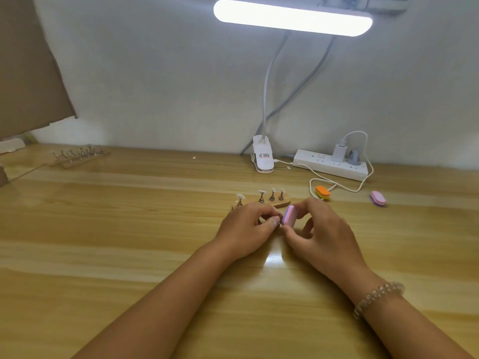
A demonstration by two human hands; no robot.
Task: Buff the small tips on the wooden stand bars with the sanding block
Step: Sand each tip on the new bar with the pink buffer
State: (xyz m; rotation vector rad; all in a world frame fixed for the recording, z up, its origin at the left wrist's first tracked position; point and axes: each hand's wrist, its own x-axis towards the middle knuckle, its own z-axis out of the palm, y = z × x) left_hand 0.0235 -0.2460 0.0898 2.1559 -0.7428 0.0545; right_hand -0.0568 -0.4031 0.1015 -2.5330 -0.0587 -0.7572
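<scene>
A wooden stand bar [278, 203] lies mid-table with several small metal holders carrying white tips [261, 192]. Just in front of it my left hand [246, 229] pinches a small piece at its fingertips; the piece is mostly hidden. My right hand [318, 229] holds a pink and purple sanding block [288, 216] between thumb and fingers, its face against the left fingertips. A bead bracelet is on my right wrist.
Two more stand bars [80, 156] lie at the far left. An orange block [322, 192] and a pink block [378, 198] lie to the right. A clip lamp [262, 158], power strip [331, 164] and white cable [347, 187] sit at the back.
</scene>
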